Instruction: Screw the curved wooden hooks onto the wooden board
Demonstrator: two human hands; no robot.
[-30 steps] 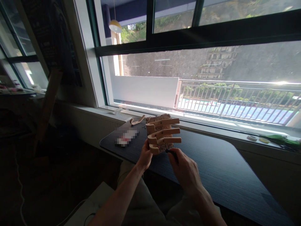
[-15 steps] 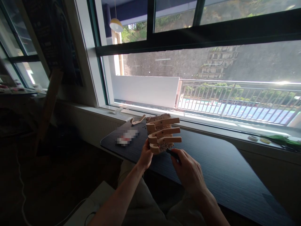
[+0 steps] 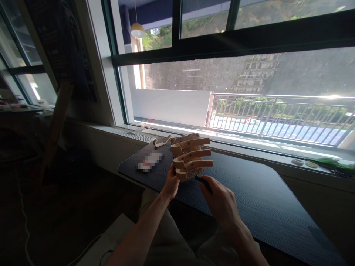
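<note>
Tool (image 3: 204, 183) work on the hooked block (image 3: 185, 139), seemingly.
Left hand (image 3: 171, 186) grips the block just ahead of it; right hand (image 3: 221, 195) curls round the tool (tip contact unclear). Next move likely needs a steady block.

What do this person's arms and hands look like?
The left hand and right hand are ordinary five-fingered human hands, ungloved. Both forearms are bare, slim and tapering to the wrists, with no sleeve, watch or cable showing. Finer markings are too small to tell.
</note>
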